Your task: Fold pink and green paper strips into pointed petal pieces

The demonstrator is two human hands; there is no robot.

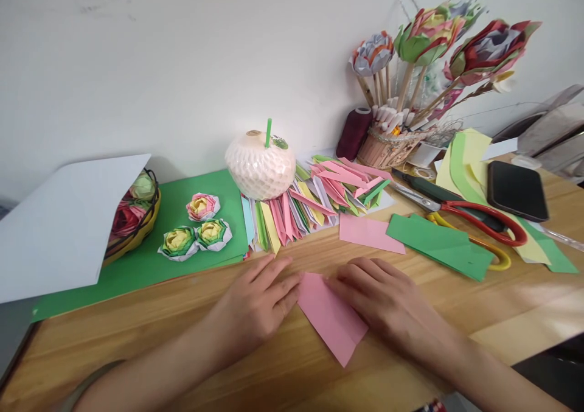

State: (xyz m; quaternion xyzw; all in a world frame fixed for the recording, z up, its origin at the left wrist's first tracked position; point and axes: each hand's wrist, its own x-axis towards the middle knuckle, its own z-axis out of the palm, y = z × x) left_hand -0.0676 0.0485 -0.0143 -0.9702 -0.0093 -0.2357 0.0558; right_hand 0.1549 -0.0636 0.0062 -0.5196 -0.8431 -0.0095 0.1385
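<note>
A pink paper strip (331,321) with a lengthwise crease lies at a slant on the wooden table between my two hands. The thumb and forefinger of my left hand (258,302) are at its upper left edge, the other fingers stretched out beside it. My right hand (381,293) has its fingers bent, with the fingertips gripping the upper right edge. The undersides of both hands are hidden. Just beyond my right hand are another pink strip (371,232) and a stack of green strips (438,244).
Behind the hands stand a white textured container (261,165) and a pile of folded paper pieces (314,199). Three paper flowers (212,232) sit on green sheets at left. Red-handled scissors (483,208), a phone (517,190) and a basket of paper flowers (387,147) are at right.
</note>
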